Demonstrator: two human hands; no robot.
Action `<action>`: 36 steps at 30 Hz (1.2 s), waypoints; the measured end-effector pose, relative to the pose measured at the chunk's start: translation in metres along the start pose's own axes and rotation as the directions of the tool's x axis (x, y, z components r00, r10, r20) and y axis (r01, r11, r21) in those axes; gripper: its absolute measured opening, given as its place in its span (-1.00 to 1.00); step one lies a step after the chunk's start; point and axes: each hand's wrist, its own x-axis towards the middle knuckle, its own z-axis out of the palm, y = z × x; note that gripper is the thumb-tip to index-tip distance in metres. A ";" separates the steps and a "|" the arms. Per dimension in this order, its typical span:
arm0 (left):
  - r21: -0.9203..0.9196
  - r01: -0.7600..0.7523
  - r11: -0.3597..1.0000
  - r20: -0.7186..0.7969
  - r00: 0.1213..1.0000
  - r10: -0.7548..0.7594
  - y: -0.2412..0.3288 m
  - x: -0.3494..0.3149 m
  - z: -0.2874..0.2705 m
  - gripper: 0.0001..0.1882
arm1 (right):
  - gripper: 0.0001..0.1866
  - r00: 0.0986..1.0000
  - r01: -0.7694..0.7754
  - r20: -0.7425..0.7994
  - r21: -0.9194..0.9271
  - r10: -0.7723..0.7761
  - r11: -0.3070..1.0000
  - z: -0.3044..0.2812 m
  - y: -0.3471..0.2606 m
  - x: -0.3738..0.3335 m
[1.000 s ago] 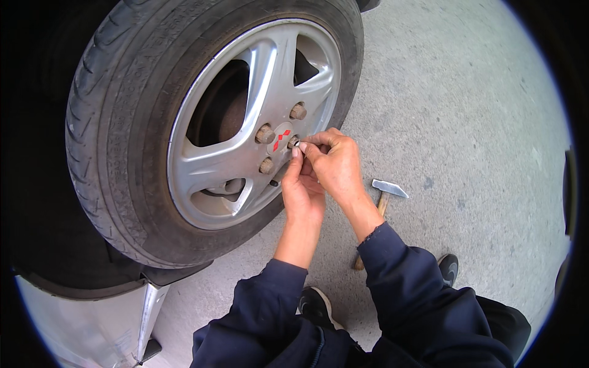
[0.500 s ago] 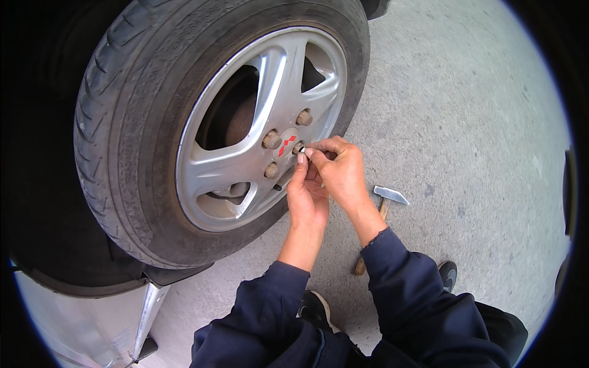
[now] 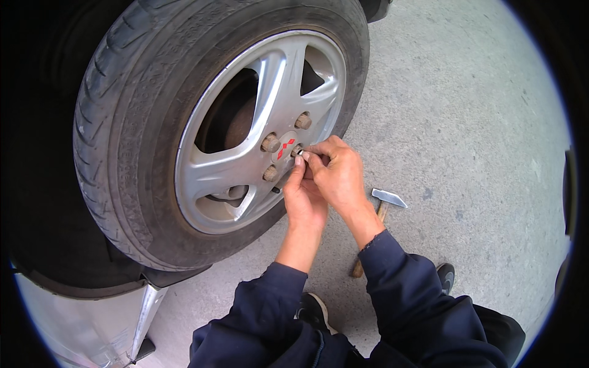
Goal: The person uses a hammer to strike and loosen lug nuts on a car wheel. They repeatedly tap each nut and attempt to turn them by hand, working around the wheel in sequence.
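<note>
A silver alloy wheel [image 3: 270, 110] with a black tyre [image 3: 153, 122] fills the upper left and stands in a wheel arch. Rusty lug nuts [image 3: 270, 143] surround its centre cap [image 3: 284, 148], which bears a red emblem. Both my hands meet at the nut [image 3: 296, 150] on the cap's right side. My right hand [image 3: 342, 175] pinches a small shiny metal piece [image 3: 301, 153] there between thumb and forefinger. From below, the thumb and fingertips of my left hand [image 3: 305, 205] close on the same spot. The fingers partly cover the piece, so its exact kind does not show.
A hammer with a steel head [image 3: 389, 197] and wooden handle [image 3: 358, 268] lies on the concrete floor [image 3: 466, 135], right of my arms. My shoes [image 3: 314, 310] stand below. A silver car body panel [image 3: 92, 319] borders the lower left. The valve stem [image 3: 276, 190] sticks out near my left hand.
My view has shifted very slightly. Both hands keep their pinch at the same nut, with only a small movement of the fingers.
</note>
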 end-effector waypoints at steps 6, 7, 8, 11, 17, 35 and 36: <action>0.077 -0.007 0.997 -0.024 1.000 0.009 0.000 0.005 -0.004 -0.68 | -0.90 0.995 -0.095 -0.004 0.200 0.098 0.975 0.005 0.006 0.000; 0.089 -0.002 0.996 -0.051 0.999 0.006 0.000 0.005 -0.004 -0.67 | -0.90 0.995 -0.097 -0.009 0.244 0.102 0.965 0.006 0.008 0.000; 0.102 -0.011 0.995 -0.030 0.999 0.014 0.000 0.005 -0.004 -0.67 | -0.91 0.994 -0.099 -0.013 0.287 0.107 0.953 0.007 0.009 0.000; 0.128 -0.001 0.992 -0.014 1.000 0.003 0.000 0.003 -0.004 -0.67 | -0.87 0.987 -0.155 0.010 0.267 0.158 0.951 0.008 0.014 0.002; 0.121 0.013 0.993 -0.018 1.000 -0.011 0.001 0.002 -0.003 -0.66 | -0.89 0.994 -0.109 0.021 0.104 0.107 0.989 0.004 0.009 0.010; 0.146 0.040 0.989 -0.040 0.999 -0.034 0.001 0.007 -0.008 -0.67 | -0.60 0.919 -0.387 -0.231 -0.368 0.320 0.845 -0.085 0.155 -0.112; 0.139 0.041 0.989 -0.035 0.999 -0.036 0.001 0.007 -0.008 -0.67 | -0.57 0.914 -0.406 -0.222 -0.455 0.340 0.793 -0.089 0.159 -0.121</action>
